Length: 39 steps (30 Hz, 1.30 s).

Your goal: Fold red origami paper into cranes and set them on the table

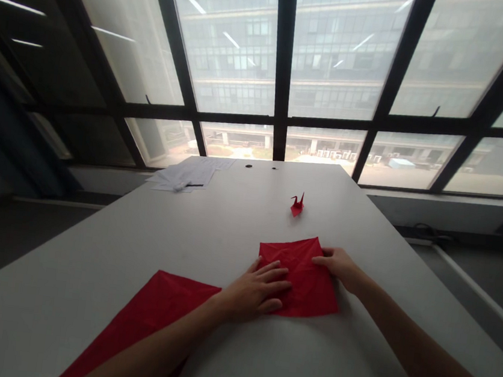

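A creased square of red paper (pixel 303 267) lies flat on the white table (pixel 238 223) in front of me. My left hand (pixel 255 292) rests on its near left part, fingers stretched out flat and apart. My right hand (pixel 337 266) touches the sheet's right edge, its fingers together on the paper; whether it pinches the edge is unclear. A larger red sheet (pixel 145 322) lies to the near left, partly under my left forearm. A small folded red paper crane (pixel 297 206) stands farther back on the table.
A stack of white papers (pixel 187 176) lies at the far left corner of the table, with two small dark objects (pixel 248 166) near the far edge. Large windows with dark frames rise behind. The floor drops away on both sides.
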Each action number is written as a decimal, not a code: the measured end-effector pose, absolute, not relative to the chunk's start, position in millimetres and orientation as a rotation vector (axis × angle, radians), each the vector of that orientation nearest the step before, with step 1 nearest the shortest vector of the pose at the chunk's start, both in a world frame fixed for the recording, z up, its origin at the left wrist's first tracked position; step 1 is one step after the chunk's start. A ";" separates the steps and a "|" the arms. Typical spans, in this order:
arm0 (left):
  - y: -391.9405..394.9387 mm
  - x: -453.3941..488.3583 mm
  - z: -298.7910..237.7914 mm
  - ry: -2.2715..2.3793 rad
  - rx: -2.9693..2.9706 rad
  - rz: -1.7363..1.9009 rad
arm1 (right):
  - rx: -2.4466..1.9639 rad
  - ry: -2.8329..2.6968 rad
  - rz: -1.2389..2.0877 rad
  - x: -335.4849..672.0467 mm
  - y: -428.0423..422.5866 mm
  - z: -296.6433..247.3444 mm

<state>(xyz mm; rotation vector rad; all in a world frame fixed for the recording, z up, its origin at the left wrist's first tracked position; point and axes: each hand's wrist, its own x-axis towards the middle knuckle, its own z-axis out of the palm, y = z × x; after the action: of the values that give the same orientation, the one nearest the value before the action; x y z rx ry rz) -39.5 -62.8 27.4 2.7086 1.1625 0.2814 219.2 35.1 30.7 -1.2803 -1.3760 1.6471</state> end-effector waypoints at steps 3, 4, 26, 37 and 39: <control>-61.2 -39.6 23.3 1.214 2.730 0.287 | -1.199 -1.420 1.582 218.4 36.2 26.3; -60.6 -39.7 22.1 1.258 2.731 0.308 | -1.186 -1.440 1.515 218.1 37.3 24.3; -54.9 -43.3 16.3 1.456 2.575 0.422 | -0.851 -2.187 0.645 184.0 -10.5 21.8; -52.2 -40.8 21.6 1.717 2.480 0.621 | -1.068 -1.206 1.582 190.3 13.1 20.4; -51.8 -41.9 19.1 1.736 2.481 0.606 | -1.062 -1.123 1.658 188.9 12.3 16.9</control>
<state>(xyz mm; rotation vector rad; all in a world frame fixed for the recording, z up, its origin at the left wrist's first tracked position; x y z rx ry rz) -41.9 -51.8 19.1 2.4805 1.7360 0.6055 188.9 12.3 16.9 -1.0617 -1.1234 1.6581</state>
